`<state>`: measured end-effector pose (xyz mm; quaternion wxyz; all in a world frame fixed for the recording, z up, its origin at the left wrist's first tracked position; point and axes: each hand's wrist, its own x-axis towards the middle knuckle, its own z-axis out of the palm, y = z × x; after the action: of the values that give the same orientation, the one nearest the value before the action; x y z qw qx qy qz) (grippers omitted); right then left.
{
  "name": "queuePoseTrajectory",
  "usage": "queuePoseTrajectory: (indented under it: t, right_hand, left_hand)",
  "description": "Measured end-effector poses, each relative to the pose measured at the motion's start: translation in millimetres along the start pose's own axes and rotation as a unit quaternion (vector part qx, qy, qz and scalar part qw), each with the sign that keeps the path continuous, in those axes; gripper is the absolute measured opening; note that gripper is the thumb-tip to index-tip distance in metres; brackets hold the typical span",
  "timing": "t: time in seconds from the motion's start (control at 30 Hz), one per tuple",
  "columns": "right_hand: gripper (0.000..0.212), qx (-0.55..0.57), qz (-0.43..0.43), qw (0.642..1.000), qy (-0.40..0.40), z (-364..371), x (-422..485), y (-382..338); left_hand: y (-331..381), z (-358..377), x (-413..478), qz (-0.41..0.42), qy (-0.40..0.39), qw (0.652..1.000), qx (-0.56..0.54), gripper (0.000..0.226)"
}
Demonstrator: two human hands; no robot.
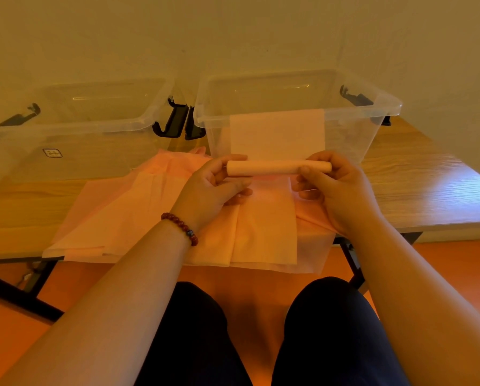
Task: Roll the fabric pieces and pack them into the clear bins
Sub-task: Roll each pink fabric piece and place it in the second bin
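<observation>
A pale pink fabric roll [278, 167] lies crosswise between my hands, just above the table. My left hand [215, 188] grips its left end, thumb and fingers curled round it. My right hand [332, 185] pinches its right end. The unrolled tail of the same fabric [277, 133] runs up from the roll and hangs over the front rim of the right clear bin [367, 129]. Under my hands lies a pile of flat pink fabric pieces [149, 215]. A second clear bin [99, 151] stands at the left.
Both bins sit side by side on a wooden table [417, 185], with black latches [174, 121] between them. The wall stands right behind the bins. My knees are under the table's front edge, above an orange floor.
</observation>
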<state>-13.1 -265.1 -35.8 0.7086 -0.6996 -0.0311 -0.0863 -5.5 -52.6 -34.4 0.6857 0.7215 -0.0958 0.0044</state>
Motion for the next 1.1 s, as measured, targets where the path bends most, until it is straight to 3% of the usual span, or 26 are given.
queuePoseTrajectory:
  t: [0.23, 0.37, 0.47, 0.57, 0.73, 0.87, 1.1]
  right_hand:
    - [0.005, 0.008, 0.005, 1.0, 0.001, 0.0, 0.6, 0.1]
    - [0.026, 0.038, 0.004, 0.999, -0.025, -2.0, -0.4, -0.3]
    - [0.016, 0.027, -0.003, 1.0, -0.016, -1.8, -0.9, -0.4]
    - [0.005, 0.021, -0.003, 1.0, -0.002, -0.6, -1.0, -0.5]
    - [0.003, -0.008, -0.004, 1.0, 0.009, -3.7, 2.6, 5.1]
    - [0.022, 0.007, -0.004, 1.0, -0.015, -4.7, 2.6, 4.5]
    - [0.005, 0.013, 0.0, 1.0, 0.007, -3.2, 1.3, 2.0]
  left_hand:
    - [3.0, 1.3, -1.9, 0.009, 0.002, 1.0, 0.008, 0.026]
    - [0.8, 1.6, -1.7, 0.009, 0.011, 0.999, 0.028, 0.013]
    - [0.5, 1.0, -1.4, 0.008, 0.014, 1.0, 0.024, 0.011]
    - [0.9, 0.5, -1.3, 0.009, 0.005, 1.0, 0.0, 0.026]
    - [0.7, 1.4, -1.5, 0.005, 0.016, 0.999, 0.036, 0.013]
    - [0.1, 0.5, 0.1, -0.001, 0.027, 0.998, 0.05, 0.012]
    - [2.6, 1.1, -2.5, 0.009, 0.006, 1.0, 0.007, 0.032]
